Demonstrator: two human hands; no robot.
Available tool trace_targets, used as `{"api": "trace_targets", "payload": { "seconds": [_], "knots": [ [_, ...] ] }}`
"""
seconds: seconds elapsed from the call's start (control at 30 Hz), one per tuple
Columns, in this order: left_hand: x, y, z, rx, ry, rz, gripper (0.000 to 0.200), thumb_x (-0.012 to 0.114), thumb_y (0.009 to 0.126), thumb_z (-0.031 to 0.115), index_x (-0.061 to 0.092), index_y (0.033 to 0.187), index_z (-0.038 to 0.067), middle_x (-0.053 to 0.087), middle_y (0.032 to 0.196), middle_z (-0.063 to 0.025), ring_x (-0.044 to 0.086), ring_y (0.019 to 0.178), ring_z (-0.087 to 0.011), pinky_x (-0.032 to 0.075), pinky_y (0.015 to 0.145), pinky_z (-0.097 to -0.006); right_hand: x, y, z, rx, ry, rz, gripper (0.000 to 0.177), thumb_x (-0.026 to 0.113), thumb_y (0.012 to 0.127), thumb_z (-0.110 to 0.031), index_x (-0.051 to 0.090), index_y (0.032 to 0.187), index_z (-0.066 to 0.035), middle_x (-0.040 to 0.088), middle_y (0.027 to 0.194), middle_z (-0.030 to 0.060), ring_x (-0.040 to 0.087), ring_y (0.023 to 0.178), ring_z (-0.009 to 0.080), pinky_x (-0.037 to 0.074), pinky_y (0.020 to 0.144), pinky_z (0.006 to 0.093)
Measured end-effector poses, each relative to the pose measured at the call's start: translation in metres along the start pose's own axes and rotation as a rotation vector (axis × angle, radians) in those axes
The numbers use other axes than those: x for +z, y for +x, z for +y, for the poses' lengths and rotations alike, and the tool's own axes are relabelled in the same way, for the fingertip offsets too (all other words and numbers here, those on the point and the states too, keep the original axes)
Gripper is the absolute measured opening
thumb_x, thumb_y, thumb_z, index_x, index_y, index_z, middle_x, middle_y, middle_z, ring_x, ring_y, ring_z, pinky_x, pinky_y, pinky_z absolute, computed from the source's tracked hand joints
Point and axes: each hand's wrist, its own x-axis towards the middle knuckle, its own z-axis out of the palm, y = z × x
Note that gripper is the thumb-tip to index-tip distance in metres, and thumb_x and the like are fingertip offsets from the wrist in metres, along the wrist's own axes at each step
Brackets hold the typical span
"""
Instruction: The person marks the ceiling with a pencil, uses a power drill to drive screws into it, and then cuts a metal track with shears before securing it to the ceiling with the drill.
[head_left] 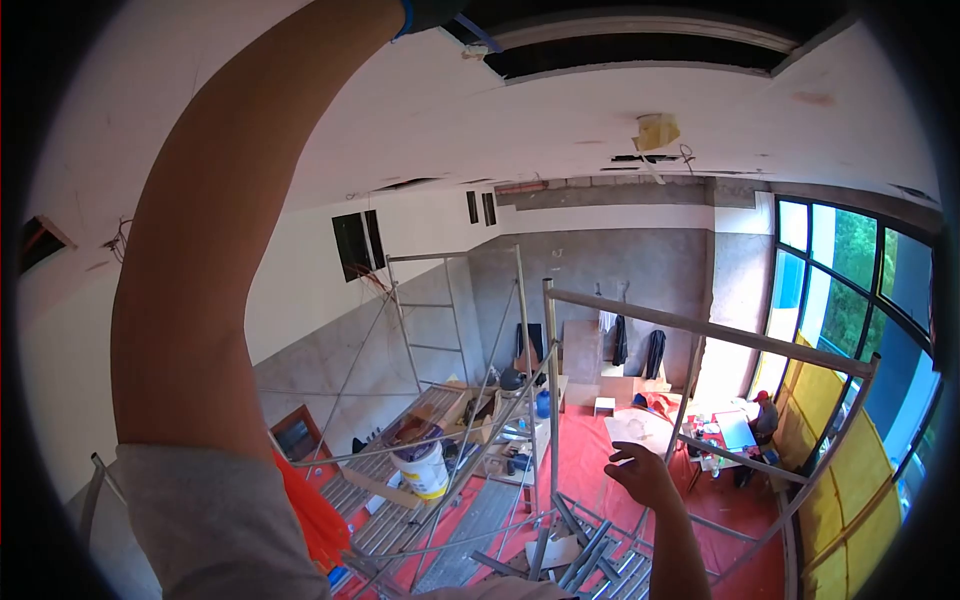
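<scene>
My left arm reaches up to the ceiling. Its hand [438, 12], in a dark glove with a blue cuff, is cut off by the top edge, so its fingers do not show. Close by is a dark rectangular ceiling opening [640, 62], with a pale metal strip [640, 30] across it. My bare right hand [642, 476] hangs in the air low in the view, fingers loosely bent and apart, with nothing visible in it. Behind that hand stands the metal scaffold frame [700, 325].
More scaffolding [455, 255] rises at the left, with a white bucket [420, 470] on its planks. Loose metal pieces [585, 550] lie below me. Red sheeting [580, 455] covers the floor. A person [764, 415] sits at a table near the windows [840, 270].
</scene>
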Motion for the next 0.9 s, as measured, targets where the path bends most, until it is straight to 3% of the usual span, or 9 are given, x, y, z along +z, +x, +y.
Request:
{"api": "trace_targets", "payload": {
  "seconds": [0.1, 0.2, 0.4, 0.6, 0.7, 0.9],
  "knots": [
    [-0.008, 0.003, 0.004, 0.004, 0.095, -0.062, 0.022, 0.058, 0.086, 0.017, 0.078, 0.083, 0.009, 0.075, 0.084, -0.0155, 0.073, 0.078, -0.0348, 0.056, 0.068, -0.0504, 0.003, -0.003, 0.001, -0.012, -0.025, -0.015, 0.054, 0.080, 0.084, -0.023, 0.061, 0.129, 0.000, 0.073, 0.109, 0.0139, 0.072, 0.093, 0.0206, 0.057, 0.081, 0.0331],
    [0.015, 0.012, 0.006, -0.021, 0.100, 0.109, 0.022, 0.058, 0.086, 0.018, 0.078, 0.084, 0.010, 0.075, 0.086, -0.0161, 0.073, 0.081, -0.0354, 0.056, 0.068, -0.0506, 0.005, -0.005, 0.000, -0.011, -0.026, -0.032, 0.052, 0.080, 0.085, -0.021, 0.061, 0.128, 0.001, 0.073, 0.108, 0.0140, 0.072, 0.093, 0.0202, 0.057, 0.081, 0.0328],
    [-0.008, 0.015, 0.000, -0.036, 0.059, -0.015, 0.022, 0.058, 0.087, 0.018, 0.078, 0.084, 0.010, 0.075, 0.087, -0.0162, 0.073, 0.082, -0.0358, 0.056, 0.068, -0.0512, 0.005, -0.007, 0.006, -0.058, -0.031, -0.027, 0.051, 0.080, 0.084, -0.021, 0.062, 0.127, 0.000, 0.073, 0.106, 0.0142, 0.073, 0.091, 0.0215, 0.057, 0.080, 0.0330],
    [-0.002, 0.013, 0.001, 0.031, 0.075, -0.030, 0.023, 0.057, 0.087, 0.018, 0.078, 0.081, 0.010, 0.075, 0.083, -0.0141, 0.072, 0.078, -0.0349, 0.055, 0.066, -0.0516, 0.004, -0.009, 0.006, -0.034, -0.030, -0.040, 0.051, 0.081, 0.083, -0.022, 0.063, 0.126, 0.000, 0.074, 0.106, 0.0132, 0.073, 0.091, 0.0219, 0.057, 0.080, 0.0331],
    [-0.002, 0.008, -0.008, 0.049, 0.000, 0.059, 0.022, 0.058, 0.086, 0.018, 0.077, 0.078, 0.011, 0.074, 0.080, -0.0131, 0.072, 0.076, -0.0340, 0.055, 0.065, -0.0512, 0.006, -0.007, 0.009, -0.020, -0.017, -0.050, 0.053, 0.082, 0.081, -0.025, 0.065, 0.126, -0.003, 0.074, 0.107, 0.0123, 0.073, 0.091, 0.0213, 0.057, 0.081, 0.0333],
    [0.004, 0.003, 0.007, 0.081, 0.007, -0.039, 0.023, 0.057, 0.086, 0.018, 0.078, 0.078, 0.011, 0.073, 0.079, -0.0124, 0.072, 0.078, -0.0326, 0.055, 0.066, -0.0500, 0.015, -0.009, -0.001, -0.089, -0.004, -0.095, 0.051, 0.080, 0.085, -0.022, 0.062, 0.126, 0.001, 0.074, 0.106, 0.0135, 0.073, 0.093, 0.0206, 0.057, 0.081, 0.0331]
  ]
}}
